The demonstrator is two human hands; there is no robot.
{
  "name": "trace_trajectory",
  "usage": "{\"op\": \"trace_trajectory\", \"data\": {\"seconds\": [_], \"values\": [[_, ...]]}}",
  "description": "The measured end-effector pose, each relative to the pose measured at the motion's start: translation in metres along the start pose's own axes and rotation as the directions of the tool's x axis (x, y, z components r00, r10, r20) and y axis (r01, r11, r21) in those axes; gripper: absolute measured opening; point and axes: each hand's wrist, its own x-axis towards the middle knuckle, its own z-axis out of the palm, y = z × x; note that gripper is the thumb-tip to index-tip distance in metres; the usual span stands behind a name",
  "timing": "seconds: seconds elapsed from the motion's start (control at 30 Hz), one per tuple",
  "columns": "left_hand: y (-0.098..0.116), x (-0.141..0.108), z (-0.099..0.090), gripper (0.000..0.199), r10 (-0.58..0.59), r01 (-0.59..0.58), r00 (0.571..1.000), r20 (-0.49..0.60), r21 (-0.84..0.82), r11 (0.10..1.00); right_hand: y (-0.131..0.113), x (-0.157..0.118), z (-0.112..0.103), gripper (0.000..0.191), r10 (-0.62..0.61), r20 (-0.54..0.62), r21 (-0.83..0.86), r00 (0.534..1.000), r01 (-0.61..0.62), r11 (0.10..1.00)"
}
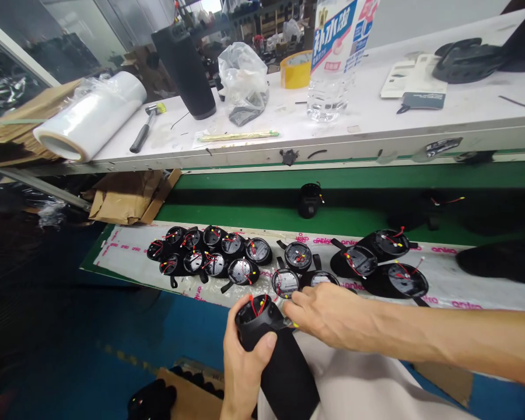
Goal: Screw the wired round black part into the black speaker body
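My left hand (244, 364) grips a black fabric-covered cylinder (277, 364), tilted, with its open top end showing red and yellow wires (257, 304). My right hand (328, 315) reaches across from the right, its fingertips pinched at the rim of that open end; what they pinch is too small to tell. Just beyond my hands several round black speaker modules (242, 271) with red wires lie in a cluster on a white sheet (126, 256). Three larger black round parts (359, 261) lie to the right of them.
A green conveyor belt (254, 219) carries one black part (310, 200). Behind it a white shelf (376, 125) holds a film roll (91, 114), a hammer (143, 129), a tall black cylinder (184, 70), a plastic bag (244, 81), yellow tape (296, 69) and a water bottle (336, 58). Cardboard (129, 195) lies at the left.
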Motion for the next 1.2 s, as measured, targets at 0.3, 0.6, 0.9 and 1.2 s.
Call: {"op": "trace_trajectory", "data": {"seconds": [0.3,0.6,0.9,1.2], "values": [[0.007,-0.005,0.001,0.085,0.041,-0.026,0.993,-0.107,0.138,0.990,-0.016,-0.001,0.003,0.034,0.056,-0.059,-0.069,0.997,-0.060,0.996],[-0.001,0.001,0.000,0.082,0.059,-0.049,0.994,-0.092,0.102,0.994,-0.020,0.004,0.015,0.018,0.185,-0.025,0.081,0.982,-0.183,0.980],[-0.003,0.009,-0.003,0.100,-0.085,0.095,0.993,0.084,-0.122,0.988,-0.003,0.000,-0.007,0.005,0.291,-0.001,0.326,0.957,-0.275,0.904],[0.006,0.012,0.009,0.082,0.055,-0.055,0.990,0.132,-0.003,0.998,0.009,0.002,-0.030,0.010,0.087,-0.029,0.122,0.996,-0.083,0.989]]}}
